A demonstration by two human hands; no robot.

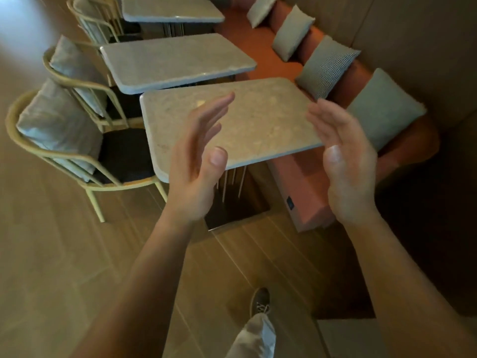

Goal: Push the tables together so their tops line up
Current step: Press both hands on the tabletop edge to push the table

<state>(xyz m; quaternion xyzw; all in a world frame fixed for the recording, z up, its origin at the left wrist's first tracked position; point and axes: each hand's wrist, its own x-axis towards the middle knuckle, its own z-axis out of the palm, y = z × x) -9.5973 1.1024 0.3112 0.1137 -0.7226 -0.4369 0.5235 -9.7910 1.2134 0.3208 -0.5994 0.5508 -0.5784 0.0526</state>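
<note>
Three stone-topped tables stand in a row beside an orange bench. The near table (260, 117) sits skewed, its top angled against the middle table (175, 60), with a wedge-shaped gap between them that narrows toward the left. The far table (170, 9) lies beyond. My left hand (198, 161) hovers open over the near table's front edge, fingers stretched forward. My right hand (346, 156) is held open at the table's front right corner, palm facing left. Neither hand grips anything.
Metal-framed chairs (64, 140) with cushions line the left side of the tables. The orange bench (304, 177) with several grey cushions (327, 65) runs along the right wall. The near table's base (232, 202) rests on the wooden floor. My shoe (259, 301) is below.
</note>
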